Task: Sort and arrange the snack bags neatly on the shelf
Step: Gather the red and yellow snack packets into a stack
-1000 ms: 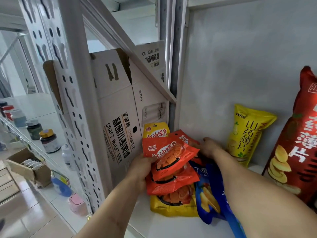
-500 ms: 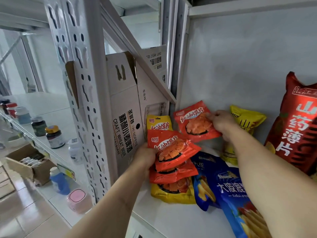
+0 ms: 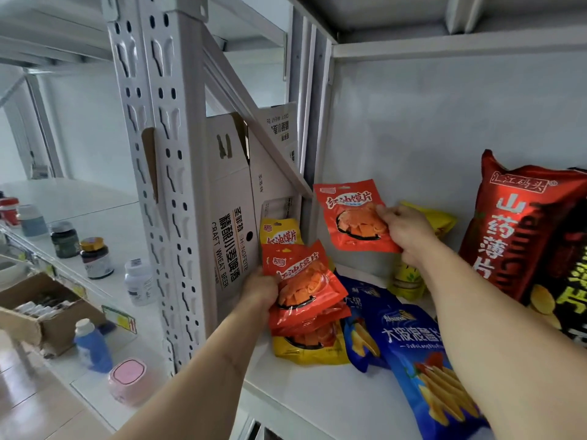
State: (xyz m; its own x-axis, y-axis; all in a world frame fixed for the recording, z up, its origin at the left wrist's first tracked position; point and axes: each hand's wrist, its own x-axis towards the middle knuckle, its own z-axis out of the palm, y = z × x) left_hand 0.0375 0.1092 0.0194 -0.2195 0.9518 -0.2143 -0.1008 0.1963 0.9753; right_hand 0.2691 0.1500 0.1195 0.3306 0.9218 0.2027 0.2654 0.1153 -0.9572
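- Left hand [image 3: 259, 295] clamped on a stack of red snack pouches [image 3: 305, 289], over a flat yellow pouch [image 3: 309, 350].
- Right hand [image 3: 405, 231] pinching one red pouch [image 3: 351, 217], lifted clear of the shelf [image 3: 317, 398].
- Right of that grip: blue chip bags [image 3: 409, 341] sprawled flat, tall red bag [image 3: 521, 230] upright.
- Sorting barely begun, apparently.

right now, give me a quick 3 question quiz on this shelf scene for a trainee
1. True or false: the right hand holds a small red bag lifted off the shelf.
2. What does the left hand grip? A) a blue chip bag B) a stack of red bags C) a jar
3. Fill in: the blue chip bag lies ___ on the shelf, not upright.

Key: 1 true; 2 B, the stack of red bags; 3 flat.
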